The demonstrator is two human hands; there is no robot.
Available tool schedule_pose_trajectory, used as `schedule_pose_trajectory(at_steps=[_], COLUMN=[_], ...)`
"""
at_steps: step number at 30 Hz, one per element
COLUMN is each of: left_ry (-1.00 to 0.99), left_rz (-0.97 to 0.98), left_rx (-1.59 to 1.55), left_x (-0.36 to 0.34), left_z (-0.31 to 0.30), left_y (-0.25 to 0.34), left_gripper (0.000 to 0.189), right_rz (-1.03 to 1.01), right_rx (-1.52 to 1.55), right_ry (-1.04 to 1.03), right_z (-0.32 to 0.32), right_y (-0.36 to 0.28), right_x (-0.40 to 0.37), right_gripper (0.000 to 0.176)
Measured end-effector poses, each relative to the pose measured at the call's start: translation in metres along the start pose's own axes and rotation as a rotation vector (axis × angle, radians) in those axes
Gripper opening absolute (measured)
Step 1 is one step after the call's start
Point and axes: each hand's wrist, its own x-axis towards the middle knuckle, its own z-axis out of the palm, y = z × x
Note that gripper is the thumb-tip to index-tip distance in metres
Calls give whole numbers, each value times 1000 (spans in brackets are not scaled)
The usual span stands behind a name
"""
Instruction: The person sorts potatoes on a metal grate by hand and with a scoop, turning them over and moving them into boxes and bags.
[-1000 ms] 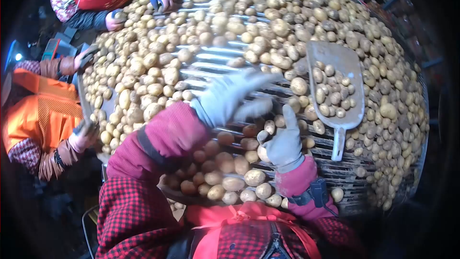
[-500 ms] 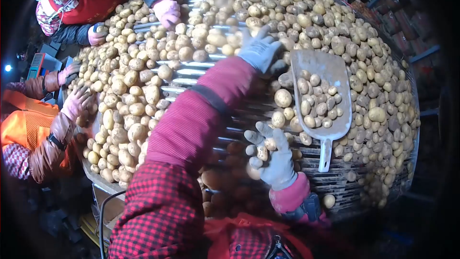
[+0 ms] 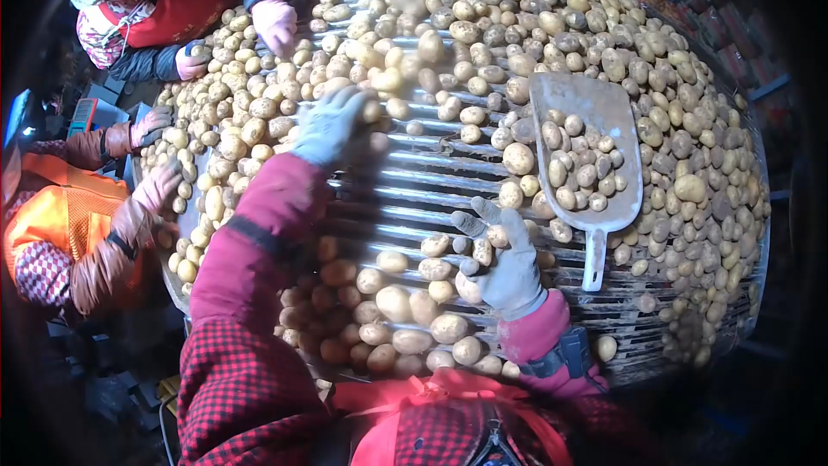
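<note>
My left hand (image 3: 328, 125), in a grey glove, lies over the heap of potatoes (image 3: 259, 108) at left centre. Its fingers are stretched forward and touch potatoes at the edge of the bare bars. My right hand (image 3: 515, 276), gloved too, is turned partly palm up low over the slatted table, its fingers loosely curled around a few small potatoes (image 3: 490, 246). Just beyond it rests a worn metal scoop (image 3: 591, 97) holding a pile of small potatoes, its white handle (image 3: 593, 263) pointing toward me.
Bare metal bars (image 3: 440, 181) run across the middle of the sorting table. Potatoes (image 3: 405, 319) lie close to my body, and a large heap (image 3: 681, 147) spreads over the right side. Two co-workers stand at the left, with pink-gloved hands (image 3: 274, 26) and others (image 3: 157, 185) among the potatoes.
My left hand has swept left from beside the scoop, and potatoes along the middle bars have shifted. My right hand stays near the scoop, still around small potatoes.
</note>
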Motion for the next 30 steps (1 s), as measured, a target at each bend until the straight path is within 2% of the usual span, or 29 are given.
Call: schedule_pose_trajectory(at_steps=[1,4,5,7,9,11,12,13,15,17,18,19,21,23,24,25,27,29,30], left_ry=[24,-158,-197,63,257,269,184,197,-35,-10,-26,-7,19,-54,-88,-47,14,117,118], left_rz=[36,-166,-155,-82,79,277,209,200,126,54,46,16,16,-85,-144,-51,-112,-255,-393], left_rx=[107,40,153,52,-36,-123,-147,-176,-119,-33,-57,-57,-122,-141,-151,-248,-350,-957,-1325], left_x=[-16,-44,-38,-12,30,81,102,122,150,149,138,142,133,106,87,65,26,-32,-63], left_z=[0,-14,-33,-31,-33,-13,-13,2,12,16,-3,9,23,28,24,19,-13,-45,-55], left_y=[-17,-48,-39,-35,0,26,53,66,87,96,101,90,57,32,21,8,7,28,31], left_gripper=[58,52,48,45,44,56,59,49,46,44,44,40,60,58,57,58,61,62,60], right_rz=[-2,-15,-18,-25,-13,-2,10,33,17,39,57,85,87,8,-8,-18,8,-25,-21], right_rx=[-10,-23,-27,-52,-18,8,3,80,-63,-43,-24,-9,34,-62,-68,-87,-150,-138,-169], right_ry=[1,9,7,-2,-30,-32,4,-13,51,44,37,26,-1,100,77,95,65,89,91], right_z=[2,6,4,3,-1,0,1,-1,-4,0,4,5,7,16,16,16,17,17,13], right_y=[1,3,4,1,1,1,1,1,-3,-5,-5,-5,-3,-1,0,1,8,5,4], right_x=[0,-1,0,4,6,5,5,5,6,4,3,3,4,0,-1,0,1,2,3], right_gripper=[51,53,53,53,52,52,52,51,50,50,50,50,48,48,48,49,46,44,44])
